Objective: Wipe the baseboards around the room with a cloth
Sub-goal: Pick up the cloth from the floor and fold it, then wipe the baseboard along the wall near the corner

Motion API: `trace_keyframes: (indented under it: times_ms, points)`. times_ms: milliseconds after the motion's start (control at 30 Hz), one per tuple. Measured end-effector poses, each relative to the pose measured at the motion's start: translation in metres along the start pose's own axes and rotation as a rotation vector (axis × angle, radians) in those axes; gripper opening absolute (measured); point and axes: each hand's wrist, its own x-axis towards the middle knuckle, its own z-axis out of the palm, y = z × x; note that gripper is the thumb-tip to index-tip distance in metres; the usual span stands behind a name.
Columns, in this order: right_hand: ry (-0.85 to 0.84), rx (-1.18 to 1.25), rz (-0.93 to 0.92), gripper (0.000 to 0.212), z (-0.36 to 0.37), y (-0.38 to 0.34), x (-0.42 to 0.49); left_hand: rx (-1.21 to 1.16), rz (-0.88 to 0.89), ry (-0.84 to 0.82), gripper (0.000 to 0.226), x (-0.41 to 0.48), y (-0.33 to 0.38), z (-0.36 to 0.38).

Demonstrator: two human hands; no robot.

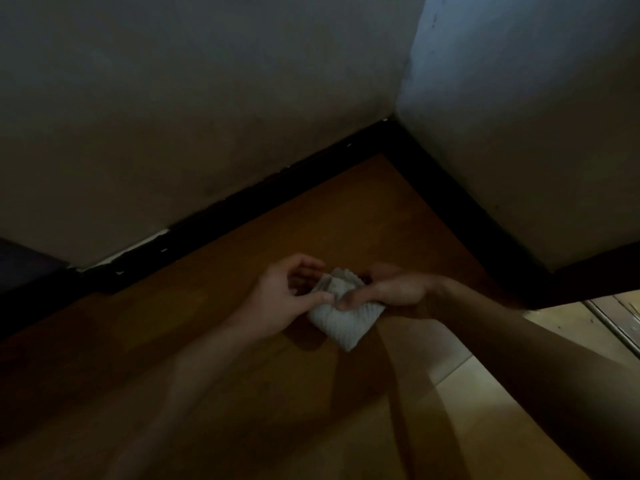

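A small folded white ribbed cloth hangs in the air between my two hands, above the floor and in front of a room corner. My left hand pinches its left edge with thumb and curled fingers. My right hand grips its upper right side, fingers curled over the fabric. A black baseboard runs along the foot of the left wall, meets the corner, and continues down the right wall.
The brown floor fills the dim lower view, with a lighter tiled patch at the right. A dark object stands at the far left against the wall. A metal strip lies on the floor at the right edge.
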Motion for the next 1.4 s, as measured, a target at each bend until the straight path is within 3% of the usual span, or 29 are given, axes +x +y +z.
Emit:
trace_keyframes:
  times_ms: [100,200,367,533,633,800,900,967,1267,1400]
  points:
    - [0.099,-0.049,-0.036,0.032,0.006,-0.031,0.007,0.049,-0.096,0.069,0.019,-0.001,0.002,-0.042]
    - [0.192,-0.094,-0.056,0.029,0.019,-0.069,0.013,0.349,-0.186,0.05,0.041,-0.011,-0.011,-0.094]
    - [0.216,-0.244,-0.109,0.014,0.05,-0.124,0.012,0.763,-0.222,-0.114,0.052,-0.065,-0.04,-0.132]
    - [0.155,-0.431,-0.296,0.027,0.058,-0.147,0.029,1.124,-0.113,-0.255,0.056,-0.082,-0.06,-0.146]
    - [0.217,-0.518,-0.324,0.027,0.056,-0.136,0.064,1.144,-0.081,-0.229,0.06,-0.087,-0.075,-0.145]
    - [0.225,-0.408,-0.299,0.025,0.088,-0.097,0.114,1.004,-0.214,-0.131,0.072,-0.106,-0.109,-0.134]
    - [0.21,-0.341,-0.309,0.02,0.115,-0.087,0.132,0.908,-0.26,0.013,0.063,-0.123,-0.119,-0.122]
    - [0.285,-0.34,-0.344,0.021,0.136,-0.087,0.149,0.883,-0.3,0.067,0.064,-0.136,-0.125,-0.115]
    - [0.53,-0.464,-0.65,0.013,0.222,-0.102,0.201,0.884,-0.338,0.042,0.077,-0.168,-0.162,-0.116]
    - [0.569,-0.628,-0.678,0.028,0.232,-0.1,0.213,0.876,-0.289,0.05,0.082,-0.163,-0.177,-0.117]
